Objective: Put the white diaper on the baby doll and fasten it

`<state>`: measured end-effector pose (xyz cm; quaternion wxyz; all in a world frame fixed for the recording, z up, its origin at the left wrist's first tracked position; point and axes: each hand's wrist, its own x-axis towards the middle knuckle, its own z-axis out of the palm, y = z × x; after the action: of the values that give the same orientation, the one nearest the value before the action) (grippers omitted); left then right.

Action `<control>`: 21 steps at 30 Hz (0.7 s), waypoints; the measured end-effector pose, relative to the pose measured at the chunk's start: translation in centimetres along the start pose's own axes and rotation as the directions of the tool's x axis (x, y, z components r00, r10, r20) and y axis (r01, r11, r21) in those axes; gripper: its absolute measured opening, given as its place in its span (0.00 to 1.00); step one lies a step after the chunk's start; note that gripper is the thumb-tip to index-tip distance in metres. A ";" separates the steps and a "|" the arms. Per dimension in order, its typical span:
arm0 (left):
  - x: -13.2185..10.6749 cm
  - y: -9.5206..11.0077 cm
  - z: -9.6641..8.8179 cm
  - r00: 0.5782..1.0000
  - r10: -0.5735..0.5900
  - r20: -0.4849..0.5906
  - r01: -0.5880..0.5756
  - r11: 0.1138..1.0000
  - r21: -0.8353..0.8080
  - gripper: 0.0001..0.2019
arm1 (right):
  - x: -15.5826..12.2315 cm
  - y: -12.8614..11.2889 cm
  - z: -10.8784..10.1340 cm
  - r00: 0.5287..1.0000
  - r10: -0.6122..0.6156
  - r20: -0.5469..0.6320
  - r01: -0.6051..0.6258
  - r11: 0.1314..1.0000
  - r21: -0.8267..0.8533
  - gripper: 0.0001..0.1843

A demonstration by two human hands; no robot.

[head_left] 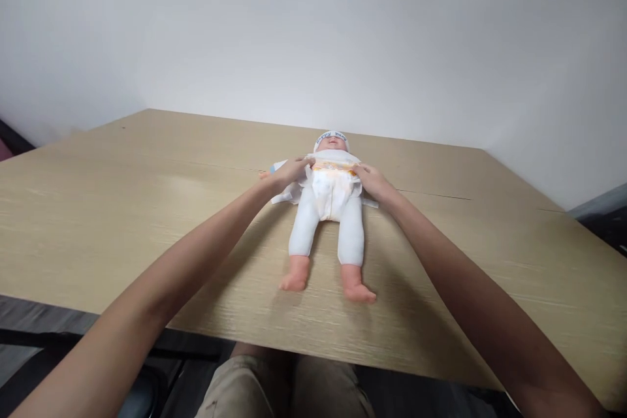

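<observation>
A baby doll [329,222] lies on its back on a wooden table [147,209], feet toward me, in white leggings with a white hat. A white diaper [333,184] with a yellow-orange waistband sits around its hips. My left hand [289,173] pinches the diaper's left side flap at the doll's waist. My right hand [372,179] grips the diaper's right side at the waist. Both hands have fingers closed on the diaper's edges.
A white partition wall [313,52] stands behind the table. The table's near edge [274,346] runs just above my lap. Dark floor and furniture show at the far left and right.
</observation>
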<state>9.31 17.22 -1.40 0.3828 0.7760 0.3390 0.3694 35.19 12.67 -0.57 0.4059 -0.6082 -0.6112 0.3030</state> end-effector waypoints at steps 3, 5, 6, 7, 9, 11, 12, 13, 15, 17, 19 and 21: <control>-0.8 -1.1 0.5 0.983 -0.184 -0.026 0.180 0.977 -0.111 0.29 | -0.6 0.8 0.3 1.000 0.001 0.016 -0.001 1.000 0.010 0.18; -2.2 -1.2 0.7 0.966 -0.257 -0.003 0.253 0.953 -0.167 0.27 | -2.1 1.3 0.0 0.999 -0.009 0.042 0.008 1.000 0.023 0.20; -3.0 -1.2 0.7 0.959 -0.282 0.018 0.280 0.941 -0.190 0.27 | -2.8 1.4 -0.2 0.998 -0.016 0.064 0.014 0.999 0.033 0.21; -3.8 -1.1 0.7 0.952 -0.303 0.043 0.305 0.927 -0.218 0.27 | -3.5 1.6 -0.5 0.996 -0.024 0.087 0.020 0.999 0.042 0.23; -5.1 -0.8 0.5 0.939 -0.330 0.092 0.343 0.896 -0.284 0.27 | -4.6 1.8 -1.1 0.991 -0.035 0.127 0.029 0.998 0.050 0.25; -5.9 -0.6 0.4 0.935 -0.333 0.118 0.353 0.866 -0.353 0.26 | -5.1 1.9 -1.6 0.990 -0.033 0.140 0.026 0.998 0.048 0.26; -6.1 -0.5 0.3 0.937 -0.329 0.117 0.349 0.855 -0.384 0.25 | -5.1 2.0 -1.8 0.991 -0.030 0.129 0.024 0.999 0.049 0.25; -6.2 -0.5 0.3 0.939 -0.325 0.110 0.340 0.846 -0.411 0.24 | -5.1 2.1 -2.0 0.994 -0.027 0.103 0.022 0.999 0.049 0.25; -6.2 -0.5 0.5 0.940 -0.330 0.090 0.333 0.824 -0.458 0.23 | -5.1 2.4 -2.4 0.999 -0.029 0.021 0.028 0.998 0.049 0.26; -6.1 -0.7 0.7 0.936 -0.345 0.067 0.334 0.811 -0.481 0.23 | -5.5 2.9 -2.9 0.995 -0.060 -0.074 0.063 0.998 0.033 0.25; -6.1 -0.9 0.7 0.935 -0.351 0.040 0.327 0.816 -0.476 0.24 | -6.5 3.8 -3.4 0.983 -0.122 -0.138 0.122 0.993 -0.011 0.23; -6.3 -1.2 0.6 0.936 -0.352 0.011 0.318 0.830 -0.458 0.23 | -8.0 5.0 -4.0 0.969 -0.188 -0.161 0.175 0.980 -0.095 0.21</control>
<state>6.38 12.50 -4.61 0.5987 0.5799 0.3879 0.3935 40.57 4.68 -3.96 0.4578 -0.5888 -0.6393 0.1872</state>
